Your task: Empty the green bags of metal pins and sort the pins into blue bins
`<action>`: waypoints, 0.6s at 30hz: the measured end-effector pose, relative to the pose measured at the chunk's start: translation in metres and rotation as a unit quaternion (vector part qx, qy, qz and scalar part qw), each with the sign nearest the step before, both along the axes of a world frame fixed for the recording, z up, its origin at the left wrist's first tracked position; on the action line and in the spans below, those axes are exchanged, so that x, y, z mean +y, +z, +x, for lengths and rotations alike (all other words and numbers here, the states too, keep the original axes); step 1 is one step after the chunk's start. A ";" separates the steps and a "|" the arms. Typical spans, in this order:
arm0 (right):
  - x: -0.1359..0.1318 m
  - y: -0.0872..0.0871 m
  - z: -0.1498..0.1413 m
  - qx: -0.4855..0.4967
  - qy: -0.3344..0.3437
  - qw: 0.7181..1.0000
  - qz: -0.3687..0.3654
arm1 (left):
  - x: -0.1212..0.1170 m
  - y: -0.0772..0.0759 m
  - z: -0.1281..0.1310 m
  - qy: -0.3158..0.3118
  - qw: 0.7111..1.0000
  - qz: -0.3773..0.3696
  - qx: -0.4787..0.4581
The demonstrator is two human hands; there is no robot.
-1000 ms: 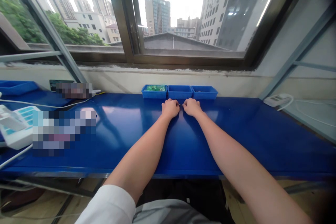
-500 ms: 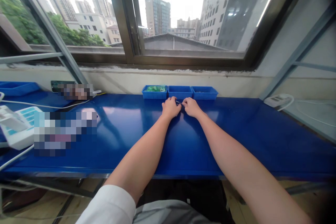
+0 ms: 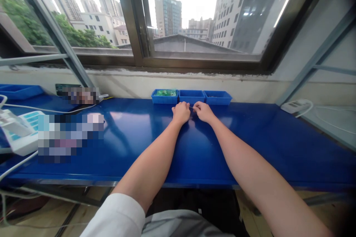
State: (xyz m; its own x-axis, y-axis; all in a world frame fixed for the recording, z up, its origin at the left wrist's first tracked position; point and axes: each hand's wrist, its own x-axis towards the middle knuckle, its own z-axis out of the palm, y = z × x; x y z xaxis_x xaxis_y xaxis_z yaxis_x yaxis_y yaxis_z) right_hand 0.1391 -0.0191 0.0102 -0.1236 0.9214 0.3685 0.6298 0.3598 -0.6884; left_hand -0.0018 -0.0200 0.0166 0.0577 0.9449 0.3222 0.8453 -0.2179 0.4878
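Observation:
My left hand is closed, its fingers curled over the blue table just before the middle blue bin. To its right, my right hand pinches with thumb and fingertips. A thin pale piece spans the small gap between both hands' fingertips; it is too small to name. The left blue bin holds a green and clear packet. Small dark items lie in the right blue bin, too small to make out. I cannot see into the whole middle bin.
A white power strip with cables lies at the left, beside blurred-out items. Another blue tray sits farther back. At the right end is a white socket block near a metal frame post. A window rises behind.
The left hand has turned slightly, so its thumb is less visible. Both hands stay close together around the thin piece. The whole view has shifted slightly.

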 end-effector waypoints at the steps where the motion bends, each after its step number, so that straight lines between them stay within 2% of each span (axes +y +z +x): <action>1: 0.001 -0.001 0.001 0.037 0.010 0.999 -0.014 | 0.001 0.000 0.000 -0.001 1.000 -0.002 -0.011; 5: 0.007 -0.004 0.004 0.152 0.019 0.987 -0.047 | 0.003 -0.001 -0.003 -0.005 0.998 0.002 -0.060; 9: 0.007 -0.004 0.005 0.173 0.015 0.983 -0.061 | 0.002 -0.002 -0.004 -0.014 0.996 0.018 -0.092; 14: 0.004 0.001 0.004 0.258 0.033 0.962 -0.083 | 0.000 -0.001 -0.004 -0.018 0.994 0.025 -0.109; 18: 0.005 0.002 0.005 0.273 0.029 0.958 -0.084 | 0.001 -0.001 -0.004 -0.021 0.990 0.027 -0.138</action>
State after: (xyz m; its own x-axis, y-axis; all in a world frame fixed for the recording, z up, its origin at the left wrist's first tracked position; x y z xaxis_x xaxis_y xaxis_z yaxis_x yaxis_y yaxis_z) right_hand 0.1439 -0.0144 0.0124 -0.0076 0.9708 0.2397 0.1424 0.2383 -0.9607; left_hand -0.0060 -0.0194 0.0159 -0.0001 0.9244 0.3815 0.6705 -0.2830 0.6858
